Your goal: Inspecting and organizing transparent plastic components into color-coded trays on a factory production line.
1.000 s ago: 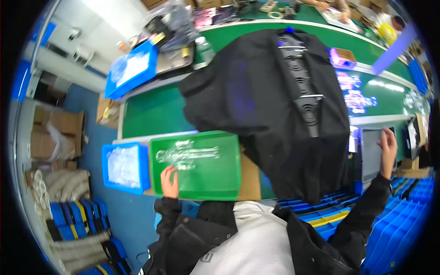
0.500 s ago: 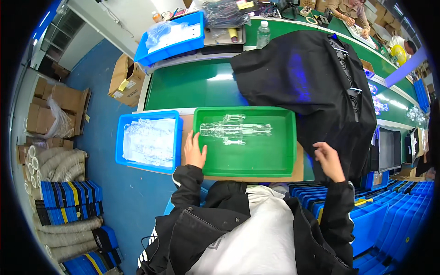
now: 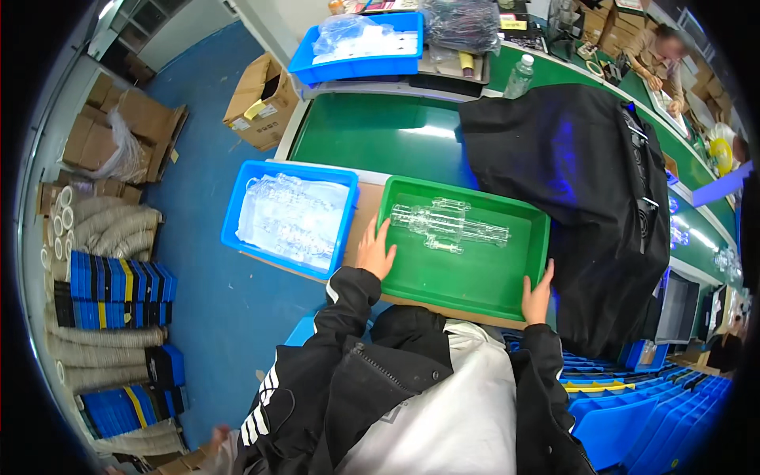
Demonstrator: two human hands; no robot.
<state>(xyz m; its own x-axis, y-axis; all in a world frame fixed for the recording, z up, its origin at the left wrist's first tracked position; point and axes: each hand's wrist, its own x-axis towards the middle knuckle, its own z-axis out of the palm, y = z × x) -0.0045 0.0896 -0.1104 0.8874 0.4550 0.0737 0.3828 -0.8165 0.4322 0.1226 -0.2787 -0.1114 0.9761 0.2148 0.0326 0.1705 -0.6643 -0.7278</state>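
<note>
A shallow green tray (image 3: 459, 281) lies in front of me, with a clear glass piece of several joined tubes (image 3: 447, 226) lying in its upper part. At its left wall, my left hand (image 3: 374, 252) straddles the rim, thumb on the inner side and fingers along the outside. My right hand (image 3: 537, 297) grips the opposite wall near the lower right corner in a similar way. To the left stands a blue tray (image 3: 229, 229) holding more clear glass pieces (image 3: 293, 218) on white sheeting.
Black cloth (image 3: 546, 150) covers equipment right of the green tray. Behind are a green worktop (image 3: 372, 131), another blue tray (image 3: 356, 70) and a clear bottle (image 3: 519, 77). An open carton (image 3: 261, 103) stands on the floor; blue bins (image 3: 633, 412) sit lower right. A co-worker (image 3: 661, 59) sits far right.
My right hand has come in from beside the black cloth to the green tray's right wall. The left hand stays at the left rim. The whole view has turned.
</note>
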